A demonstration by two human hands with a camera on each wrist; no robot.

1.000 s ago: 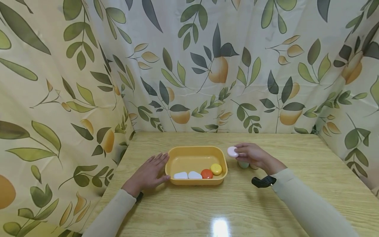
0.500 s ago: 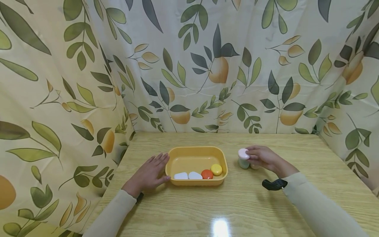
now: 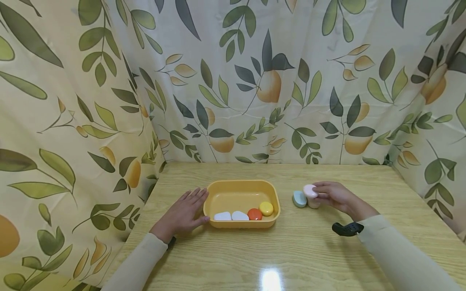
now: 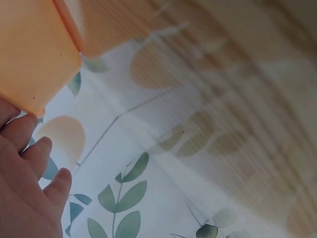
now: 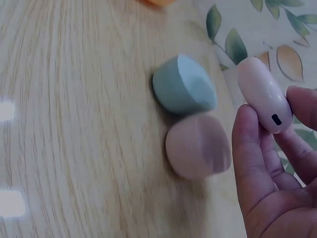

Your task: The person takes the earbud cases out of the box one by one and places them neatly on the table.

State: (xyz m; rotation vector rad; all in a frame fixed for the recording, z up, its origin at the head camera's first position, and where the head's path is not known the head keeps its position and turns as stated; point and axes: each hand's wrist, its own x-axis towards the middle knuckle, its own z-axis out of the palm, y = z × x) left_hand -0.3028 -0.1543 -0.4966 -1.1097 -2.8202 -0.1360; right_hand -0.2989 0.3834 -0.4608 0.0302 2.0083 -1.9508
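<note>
My right hand (image 3: 336,197) pinches a pale pink, glossy rounded case (image 3: 310,190) between thumb and fingers. A small dark slot marks its edge in the right wrist view. It is held up, overlapping a dusty pink rounded block (image 5: 198,146) in the head view. Beside that block sits a light teal block (image 3: 299,199) with a slanted face. My left hand (image 3: 185,213) lies with extended fingers at the left rim of the yellow tray (image 3: 240,182). Along the tray's near side are two white rounded pieces (image 3: 239,215), an orange-red disc (image 3: 254,214) and a yellow disc (image 3: 266,208).
The wooden table (image 3: 233,258) carries the tray near its middle, with the two blocks to the tray's right. A leaf-and-fruit patterned curtain (image 3: 255,81) hangs behind the table and on both sides.
My right hand has moved to the right with the pale pink case, passing from beside the tray over the teal block to the dusty pink block. My left hand and the tray have stayed put.
</note>
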